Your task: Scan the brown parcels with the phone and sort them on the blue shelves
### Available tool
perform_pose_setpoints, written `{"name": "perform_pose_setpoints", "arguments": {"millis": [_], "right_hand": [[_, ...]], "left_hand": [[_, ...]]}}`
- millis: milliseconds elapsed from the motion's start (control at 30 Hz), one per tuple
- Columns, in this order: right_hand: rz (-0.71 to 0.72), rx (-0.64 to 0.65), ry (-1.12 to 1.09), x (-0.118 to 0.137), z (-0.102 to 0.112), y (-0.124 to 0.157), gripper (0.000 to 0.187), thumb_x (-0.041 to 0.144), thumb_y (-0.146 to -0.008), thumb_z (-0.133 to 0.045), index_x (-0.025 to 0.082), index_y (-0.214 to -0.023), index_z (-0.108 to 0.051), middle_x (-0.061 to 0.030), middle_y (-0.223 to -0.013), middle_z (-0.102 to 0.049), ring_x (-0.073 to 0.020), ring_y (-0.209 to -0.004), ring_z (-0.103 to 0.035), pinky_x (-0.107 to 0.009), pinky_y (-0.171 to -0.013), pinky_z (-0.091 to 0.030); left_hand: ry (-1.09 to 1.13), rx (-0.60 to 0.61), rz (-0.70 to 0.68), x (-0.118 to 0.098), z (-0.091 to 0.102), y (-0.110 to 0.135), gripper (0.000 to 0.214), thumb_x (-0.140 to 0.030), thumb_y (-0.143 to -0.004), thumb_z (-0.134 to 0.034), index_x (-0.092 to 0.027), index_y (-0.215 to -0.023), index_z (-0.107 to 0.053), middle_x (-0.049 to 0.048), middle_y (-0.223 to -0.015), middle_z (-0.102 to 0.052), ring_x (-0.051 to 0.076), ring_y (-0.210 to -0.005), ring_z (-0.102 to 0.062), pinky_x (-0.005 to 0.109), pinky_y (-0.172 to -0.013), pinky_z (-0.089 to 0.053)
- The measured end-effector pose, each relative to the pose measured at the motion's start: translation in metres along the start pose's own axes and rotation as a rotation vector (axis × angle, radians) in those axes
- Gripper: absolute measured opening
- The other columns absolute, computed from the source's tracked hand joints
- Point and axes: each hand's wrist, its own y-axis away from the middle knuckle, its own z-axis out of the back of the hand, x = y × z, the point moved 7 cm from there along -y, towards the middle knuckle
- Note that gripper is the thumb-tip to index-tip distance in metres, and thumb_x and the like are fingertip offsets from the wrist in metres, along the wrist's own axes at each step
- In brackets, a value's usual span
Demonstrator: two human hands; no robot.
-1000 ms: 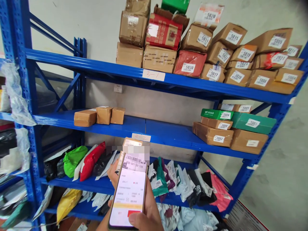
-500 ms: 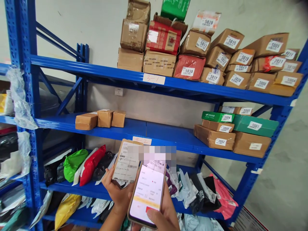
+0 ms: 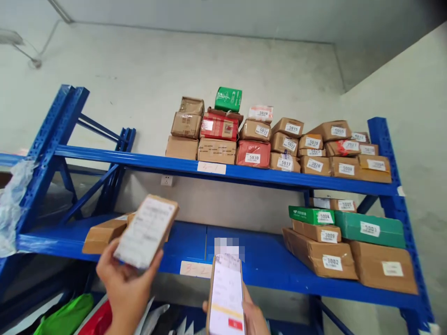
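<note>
The grip of the left hand [image 3: 124,288] is closed on a parcel [image 3: 146,231], fingers up its sides, arm raised from below. The parcel is tilted, label toward the camera, in front of a brown box [image 3: 103,235] on the blue shelf [image 3: 258,260]. Further right and lower, the right hand [image 3: 253,318] clasps a phone [image 3: 226,298] from behind, upright with its screen lit. Stacked boxes [image 3: 314,242] lie at the shelf's right end.

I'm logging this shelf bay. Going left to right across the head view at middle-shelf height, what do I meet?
Clear plastic wrap → labelled parcel in the left hand → phone in the right hand → green box 5004 → larger green box 5001.
</note>
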Motion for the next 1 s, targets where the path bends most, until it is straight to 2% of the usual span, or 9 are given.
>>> {"name": "perform_pose_setpoints", "arguments": {"millis": [100, 200, 333, 433, 567, 667, 767, 833, 1000], "right_hand": [[-0.049, 0.063, 0.105, 0.022, -0.013, -0.052, 0.070, 0.045, -0.072, -0.072, 0.017, -0.131, -0.047, -0.0187, -0.090, -0.078, -0.0327, -0.074, -0.076, -0.025, -0.039, -0.053], [-0.045, 0.020, 0.221, 0.030, -0.018, -0.110, 0.043, 0.047, -0.087, -0.048, 0.012, -0.108, -0.064, -0.0097, -0.069, -0.077, -0.0243, -0.059, -0.073, -0.020, -0.036, -0.044], [-0.077, -0.016, 0.234, 0.012, -0.023, -0.174, 0.046, 0.049, -0.088, -0.052, 0.008, -0.077, -0.070, -0.0119, -0.057, -0.074, -0.0154, -0.042, -0.066, -0.015, -0.035, -0.042], [-0.156, -0.066, 0.173, -0.005, -0.023, -0.201, 0.042, 0.047, -0.087, -0.055, 0.008, -0.078, -0.068, -0.0155, -0.059, -0.074, -0.0174, -0.043, -0.068, -0.016, -0.036, -0.048], [-0.213, -0.066, 0.083, -0.013, -0.022, -0.214, 0.047, 0.050, -0.086, -0.056, 0.004, -0.094, -0.065, -0.0192, -0.066, -0.076, -0.0187, -0.048, -0.070, -0.018, -0.037, -0.051], [-0.249, -0.040, 0.038, -0.020, -0.014, -0.223, 0.051, 0.053, -0.087, -0.053, 0.004, -0.099, -0.063, -0.0186, -0.069, -0.076, -0.0182, -0.050, -0.070, -0.019, -0.039, -0.051], [-0.352, -0.072, 0.094, -0.043, 0.006, -0.244, 0.046, 0.057, -0.079, -0.061, 0.012, -0.091, -0.062, -0.0135, -0.062, -0.074, -0.0217, -0.047, -0.069, -0.023, -0.036, -0.049], [-0.362, -0.095, 0.111, -0.058, 0.020, -0.262, 0.041, 0.056, -0.074, -0.064, 0.017, -0.084, -0.059, -0.0099, -0.057, -0.072, -0.0257, -0.046, -0.068, -0.027, -0.034, -0.049], [-0.138, -0.045, -0.035, -0.067, 0.028, -0.290, 0.036, 0.056, -0.064, -0.065, 0.023, -0.075, -0.054, -0.0034, -0.053, -0.067, -0.0320, -0.060, -0.072, -0.038, -0.045, -0.055]], "left_hand": [[0.037, 0.019, -0.108, -0.026, -0.048, -0.072, 0.058, -0.042, -0.058, -0.079, -0.016, -0.105, -0.057, 0.0093, -0.114, -0.053, 0.027, -0.112, -0.057, 0.045, -0.095, -0.052], [0.074, 0.077, -0.279, -0.060, -0.101, -0.138, 0.055, -0.034, -0.063, -0.075, -0.008, -0.108, -0.058, 0.0129, -0.120, -0.047, 0.027, -0.122, -0.047, 0.045, -0.102, -0.047], [-0.087, 0.131, -0.347, -0.102, -0.175, -0.212, 0.062, -0.014, -0.062, -0.069, 0.001, -0.119, -0.051, 0.0150, -0.126, -0.044, 0.027, -0.125, -0.045, 0.050, -0.107, -0.037], [-0.183, 0.162, -0.359, -0.132, -0.225, -0.253, 0.056, -0.023, -0.063, -0.069, 0.007, -0.105, -0.048, 0.0203, -0.128, -0.045, 0.028, -0.122, -0.051, 0.046, -0.100, -0.039], [-0.259, 0.201, -0.493, -0.166, -0.280, -0.280, 0.049, -0.045, -0.067, -0.049, 0.002, -0.077, -0.040, 0.0130, -0.107, -0.057, 0.026, -0.106, -0.061, 0.038, -0.078, -0.044], [-0.289, 0.223, -0.551, -0.179, -0.312, -0.285, 0.048, -0.044, -0.068, -0.031, 0.003, -0.074, -0.036, 0.0081, -0.100, -0.056, 0.024, -0.100, -0.062, 0.035, -0.072, -0.044], [-0.261, 0.193, -0.439, -0.182, -0.333, -0.289, 0.050, -0.036, -0.070, -0.055, 0.005, -0.096, -0.043, 0.0158, -0.109, -0.059, 0.027, -0.107, -0.062, 0.041, -0.085, -0.046], [-0.239, 0.172, -0.330, -0.180, -0.345, -0.291, 0.058, -0.022, -0.066, -0.074, -0.005, -0.114, -0.046, 0.0194, -0.121, -0.058, 0.026, -0.111, -0.059, 0.047, -0.093, -0.046], [-0.276, 0.258, -0.270, -0.185, -0.376, -0.301, 0.073, -0.023, -0.070, -0.080, -0.006, -0.132, -0.045, 0.0207, -0.140, -0.041, 0.030, -0.127, -0.041, 0.050, -0.108, -0.032]]}}
